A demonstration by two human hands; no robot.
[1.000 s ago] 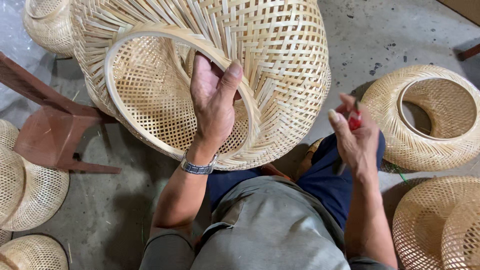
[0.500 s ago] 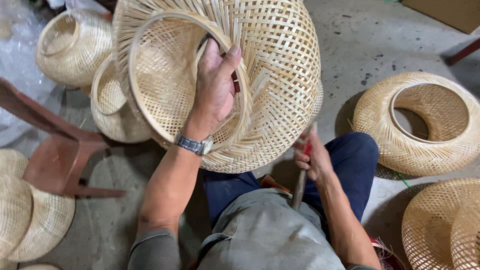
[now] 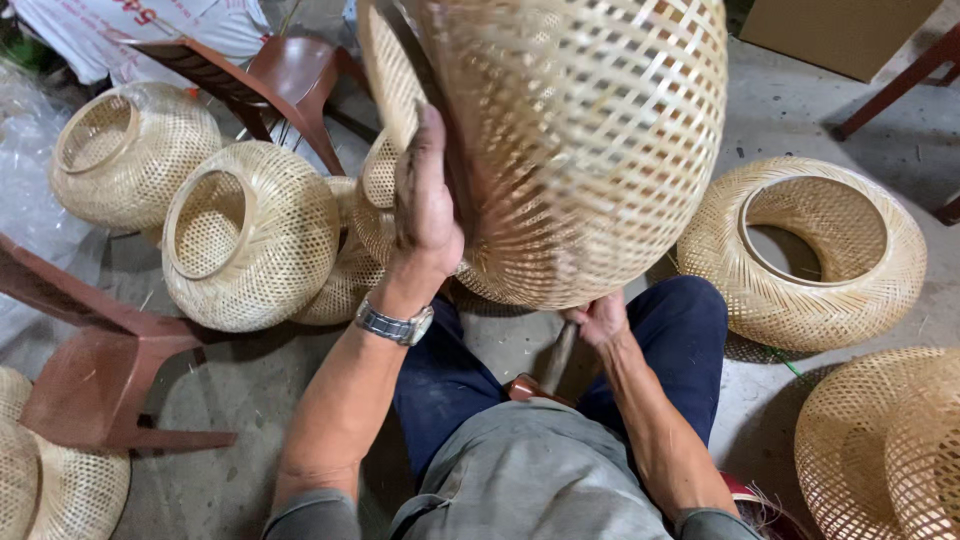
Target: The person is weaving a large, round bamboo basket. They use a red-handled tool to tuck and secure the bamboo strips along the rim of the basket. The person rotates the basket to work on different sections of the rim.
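Turned since the earlier frame: the big basket point(image 3: 590, 140) now shows its domed side rather than its open mouth, and more baskets have come into view at left. Left hand point(image 3: 428, 205), steel watch point(image 3: 394, 325) at the wrist, grips the basket's rim hoop, fingers curled over it, holding it raised above the lap. Basket: pale split bamboo, open lattice weave, bulbous, rim a smooth bent hoop. Right hand point(image 3: 598, 322), low under the basket, clenched round a dark stick-like tool handle point(image 3: 556, 360); the tool's end cannot be made out. Below: blue trousers, grey shirt. Right of the knees, a flattened round woven shade point(image 3: 800, 290) with a wide ring opening lies on the concrete floor point(image 3: 250, 400); another woven piece point(image 3: 880, 450) sits at lower right. Left, two rounded baskets point(image 3: 250, 235) with hooped mouths rest side by side, near reddish-brown plastic chairs point(image 3: 100, 380).
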